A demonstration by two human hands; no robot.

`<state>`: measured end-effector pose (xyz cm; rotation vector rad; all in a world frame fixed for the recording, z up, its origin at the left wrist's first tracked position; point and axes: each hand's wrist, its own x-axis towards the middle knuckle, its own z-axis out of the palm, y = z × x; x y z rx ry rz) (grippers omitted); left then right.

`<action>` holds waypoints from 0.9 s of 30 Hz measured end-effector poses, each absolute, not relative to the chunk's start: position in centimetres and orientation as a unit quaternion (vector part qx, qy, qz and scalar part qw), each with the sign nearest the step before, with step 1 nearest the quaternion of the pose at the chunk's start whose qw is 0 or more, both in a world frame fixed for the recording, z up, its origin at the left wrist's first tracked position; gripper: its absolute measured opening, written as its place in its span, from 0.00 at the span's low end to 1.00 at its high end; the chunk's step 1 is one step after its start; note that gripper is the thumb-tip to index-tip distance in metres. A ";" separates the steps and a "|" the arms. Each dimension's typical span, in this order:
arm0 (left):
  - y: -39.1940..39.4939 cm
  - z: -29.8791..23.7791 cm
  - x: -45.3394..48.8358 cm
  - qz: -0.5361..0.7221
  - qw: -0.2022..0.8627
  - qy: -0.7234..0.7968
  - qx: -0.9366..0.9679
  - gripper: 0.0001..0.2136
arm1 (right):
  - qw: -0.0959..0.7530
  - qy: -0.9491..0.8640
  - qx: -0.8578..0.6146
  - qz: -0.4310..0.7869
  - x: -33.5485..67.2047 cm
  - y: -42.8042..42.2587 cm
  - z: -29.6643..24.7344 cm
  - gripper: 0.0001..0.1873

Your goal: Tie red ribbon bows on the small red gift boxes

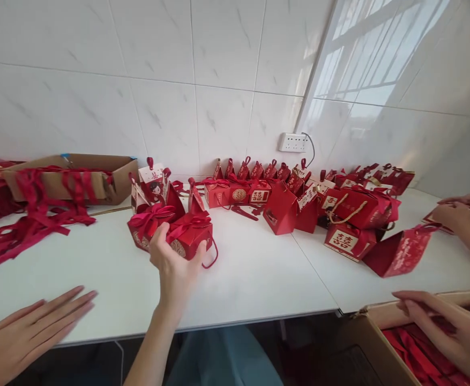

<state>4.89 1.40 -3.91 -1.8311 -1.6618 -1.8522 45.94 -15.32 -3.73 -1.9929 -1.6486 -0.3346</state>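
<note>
My left hand (176, 265) grips a small red gift box (190, 230) with a bow on top, its thumb on the right side and its fingers at the left. A second bowed red box (140, 225) touches it on the left. A thin red cord loop (214, 254) hangs at the right of the held box. At the lower right, my right hand (444, 327) hovers over an open carton (373, 335) of red ribbons (415, 348). Its fingers are stretched out, and nothing shows between them.
Red boxes (238, 193) line the wall; more are stacked at right (355, 209). Left stand a cardboard tray (118, 182) and loose ribbons (37, 214). Another person's flat hand (37, 332) rests lower left. Someone's hands (455, 217) hold a red piece far right.
</note>
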 end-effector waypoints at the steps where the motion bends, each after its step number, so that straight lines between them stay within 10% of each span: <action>1: 2.1 -3.9 4.3 -0.560 -0.002 -0.585 -0.586 0.35 | 0.296 -0.636 -0.704 -0.108 44.0 -14.4 -2.7 0.07; 22: -3.3 -4.9 8.7 -0.349 -0.353 -0.362 -0.789 0.39 | 0.387 -0.524 -0.535 0.538 31.1 -4.6 -3.1 0.24; 27: -2.0 -4.6 8.7 -0.384 -0.410 -0.466 -0.683 0.17 | 0.425 -0.507 -0.509 0.550 31.7 -4.8 -3.3 0.21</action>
